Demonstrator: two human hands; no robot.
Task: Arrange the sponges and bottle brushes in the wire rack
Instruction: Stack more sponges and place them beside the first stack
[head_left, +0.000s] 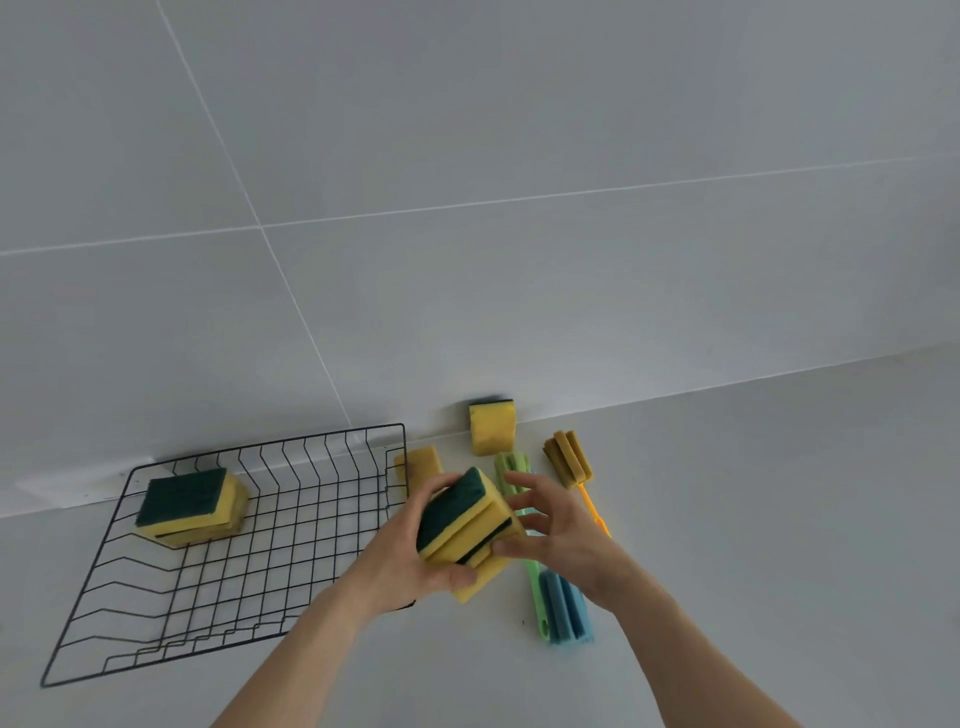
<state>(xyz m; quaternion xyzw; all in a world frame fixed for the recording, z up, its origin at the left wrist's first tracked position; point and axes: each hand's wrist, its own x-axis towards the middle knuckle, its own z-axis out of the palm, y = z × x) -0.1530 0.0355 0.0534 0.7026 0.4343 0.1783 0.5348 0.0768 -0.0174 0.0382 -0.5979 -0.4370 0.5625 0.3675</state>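
Note:
A black wire rack lies on the counter at the left, with a small stack of yellow-and-green sponges in its far left corner. My left hand grips a stack of yellow-and-green sponges just right of the rack. My right hand touches the stack's right side with its fingers spread. One yellow sponge lies behind the held stack. Another sponge leans against the wall. Three bottle brushes lie to the right: a green one, an orange one and a blue one.
The light grey counter meets a grey tiled wall right behind the rack and the sponges. The brushes lie crossed beneath my right hand, their handles partly hidden.

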